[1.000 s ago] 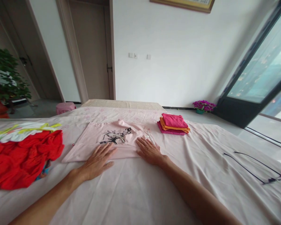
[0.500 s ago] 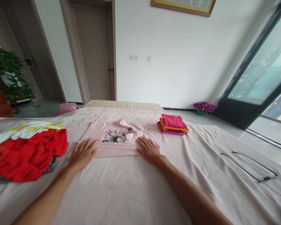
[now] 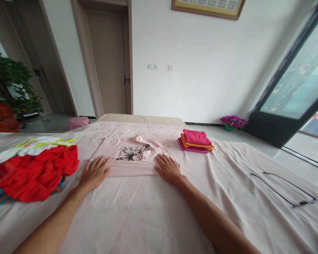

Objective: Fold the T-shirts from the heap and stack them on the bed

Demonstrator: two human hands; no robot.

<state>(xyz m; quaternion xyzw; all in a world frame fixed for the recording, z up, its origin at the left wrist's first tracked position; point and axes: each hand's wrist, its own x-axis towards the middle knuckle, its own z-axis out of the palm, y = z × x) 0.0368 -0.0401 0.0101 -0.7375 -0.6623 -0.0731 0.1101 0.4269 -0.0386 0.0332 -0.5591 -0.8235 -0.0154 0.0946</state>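
Note:
A pale pink shirt (image 3: 137,168) with a black printed design lies spread on the cloth-covered surface in front of me. My left hand (image 3: 95,172) rests flat over its left edge, fingers stretched away from me. Over the right side of the shirt lies my right hand (image 3: 169,168), palm down with the fingers extended. Neither hand grips the fabric. Beyond my right hand sits a neat stack of folded pink and orange clothes (image 3: 196,140).
A loose heap of red clothes (image 3: 39,173), with white, yellow and blue-striped pieces, lies at the left. Eyeglasses (image 3: 288,190) rest at the right on the wrinkled pale sheet (image 3: 137,218). A pink stool (image 3: 78,122) stands past the far left edge.
The camera view has shifted slightly. Both hands stay flat on the pink shirt, and the clothes around it lie as before.

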